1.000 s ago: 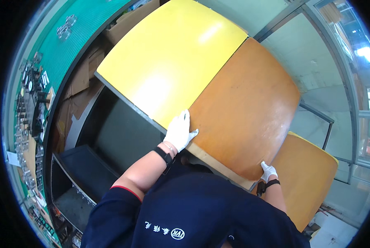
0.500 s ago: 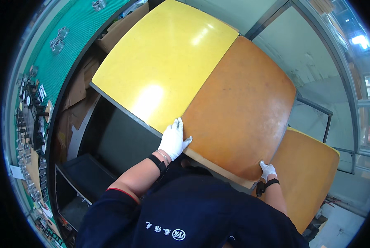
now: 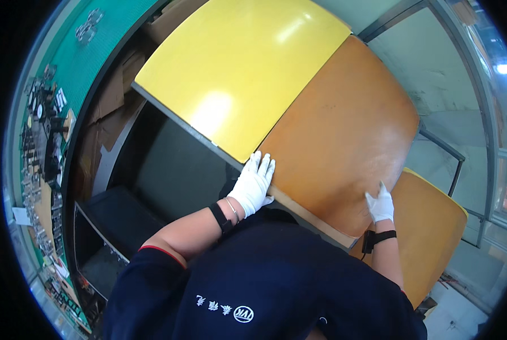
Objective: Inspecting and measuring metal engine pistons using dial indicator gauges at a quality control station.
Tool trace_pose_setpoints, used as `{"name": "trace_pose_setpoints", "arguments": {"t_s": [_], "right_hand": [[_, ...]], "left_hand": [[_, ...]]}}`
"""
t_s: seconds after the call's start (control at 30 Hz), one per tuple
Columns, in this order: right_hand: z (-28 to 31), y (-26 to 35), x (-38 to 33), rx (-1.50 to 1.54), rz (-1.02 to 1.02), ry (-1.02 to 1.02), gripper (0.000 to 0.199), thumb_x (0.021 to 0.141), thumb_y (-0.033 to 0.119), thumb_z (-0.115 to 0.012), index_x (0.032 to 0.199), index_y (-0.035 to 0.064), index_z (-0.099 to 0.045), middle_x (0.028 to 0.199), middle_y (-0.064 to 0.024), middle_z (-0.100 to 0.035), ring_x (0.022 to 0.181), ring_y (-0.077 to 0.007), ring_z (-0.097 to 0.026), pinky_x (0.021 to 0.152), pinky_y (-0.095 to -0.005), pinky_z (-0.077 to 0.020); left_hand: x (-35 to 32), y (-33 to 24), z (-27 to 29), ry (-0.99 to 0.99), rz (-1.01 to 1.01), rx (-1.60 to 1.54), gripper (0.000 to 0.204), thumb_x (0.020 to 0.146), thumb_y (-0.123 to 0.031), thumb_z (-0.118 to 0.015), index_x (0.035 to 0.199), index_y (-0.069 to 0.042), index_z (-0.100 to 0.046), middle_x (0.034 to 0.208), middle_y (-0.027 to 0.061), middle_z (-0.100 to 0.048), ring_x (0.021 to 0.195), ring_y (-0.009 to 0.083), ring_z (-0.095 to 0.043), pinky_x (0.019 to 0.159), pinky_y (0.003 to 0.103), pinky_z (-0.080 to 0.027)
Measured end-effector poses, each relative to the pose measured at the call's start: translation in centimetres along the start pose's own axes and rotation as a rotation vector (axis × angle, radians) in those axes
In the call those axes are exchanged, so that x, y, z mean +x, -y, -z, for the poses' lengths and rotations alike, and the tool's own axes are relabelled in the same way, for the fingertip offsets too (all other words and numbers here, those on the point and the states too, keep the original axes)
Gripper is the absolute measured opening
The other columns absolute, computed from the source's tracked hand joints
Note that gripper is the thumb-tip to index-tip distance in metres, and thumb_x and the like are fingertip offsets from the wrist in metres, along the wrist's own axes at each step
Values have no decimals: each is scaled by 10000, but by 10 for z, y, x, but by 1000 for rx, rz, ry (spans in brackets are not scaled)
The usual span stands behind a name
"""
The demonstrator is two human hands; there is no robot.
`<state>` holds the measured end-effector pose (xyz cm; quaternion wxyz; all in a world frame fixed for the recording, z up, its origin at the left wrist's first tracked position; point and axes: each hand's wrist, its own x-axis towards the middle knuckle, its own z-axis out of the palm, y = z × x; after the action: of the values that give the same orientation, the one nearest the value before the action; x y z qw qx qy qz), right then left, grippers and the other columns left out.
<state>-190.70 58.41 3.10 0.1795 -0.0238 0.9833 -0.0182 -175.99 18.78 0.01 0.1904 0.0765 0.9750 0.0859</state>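
My left hand (image 3: 253, 184), in a white glove, lies at the near edge of a brown-orange sheet (image 3: 341, 122), close to its seam with a glossy yellow sheet (image 3: 242, 68). Its fingers are stretched out and slightly apart, with the thumb at the near edge. On the right, my gloved right hand (image 3: 381, 205) rests over the brown sheet near its near right corner. Thumb and forefinger there are spread, and I see nothing between them; the other fingers are mostly hidden. Under the brown sheet's front edge shows a pale tan board edge (image 3: 310, 211).
Lower on the right stands another brown-orange surface (image 3: 426, 232) beside a metal rail (image 3: 443, 141). A dark shelf (image 3: 168, 164) lies below the yellow sheet. At far left, a green-matted bench (image 3: 77, 73) carries several small metal parts. Glass panels border the right.
My right hand has moved from the brown sheet's near right corner inward onto its surface, and its fingers have opened. My left hand's fingers have spread. The view has shifted slightly.
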Motion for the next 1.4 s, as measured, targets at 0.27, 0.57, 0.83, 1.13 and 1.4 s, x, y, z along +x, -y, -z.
{"name": "trace_pose_setpoints", "arguments": {"t_s": [0.27, 0.57, 0.83, 1.13, 1.4], "right_hand": [[-46, 155, -32, -445, 389, 246, 911, 832, 532, -688, 1562, 148, -302, 1587, -253, -241, 1386, -574, -285, 1153, -553, -314], [-44, 211, -55, -562, 488, 322, 962, 799, 615, -684, 1571, 198, -291, 1611, -250, -157, 1376, -644, -210, 1142, -653, -236], [-44, 217, -52, -514, 495, 274, 836, 860, 569, -657, 1549, 216, -339, 1598, -258, -173, 1362, -664, -202, 1114, -691, -236], [-40, 228, -53, -494, 404, 369, 866, 846, 584, -663, 1563, 261, -300, 1609, -236, -175, 1371, -651, -204, 1111, -679, -272], [-36, 246, -60, -449, 273, 361, 919, 812, 568, -708, 1569, 276, -276, 1611, -235, -172, 1363, -664, -213, 1107, -671, -291]], "left_hand": [[1, 5, -38, -65, -62, 271, 904, 824, -424, -657, 1508, 56, -314, 1523, 261, -372, 1415, 446, -328, 1184, 501, -245], [-24, -2, -53, -164, -154, -111, 570, 933, -139, -455, 1484, -5, -391, 1544, 191, -371, 1450, 382, -312, 1205, 484, -249], [-14, 9, -38, -78, -248, -14, 579, 931, -176, -480, 1487, -31, -408, 1551, 161, -386, 1444, 361, -333, 1192, 464, -268], [7, 72, 4, -46, -201, -3, 901, 842, -549, -647, 1528, -49, -345, 1547, 191, -384, 1473, 369, -271, 1232, 477, -132], [29, 86, 6, -3, -326, 130, 838, 879, -506, -623, 1526, -51, -347, 1567, 139, -381, 1481, 307, -295, 1230, 453, -147]]}}
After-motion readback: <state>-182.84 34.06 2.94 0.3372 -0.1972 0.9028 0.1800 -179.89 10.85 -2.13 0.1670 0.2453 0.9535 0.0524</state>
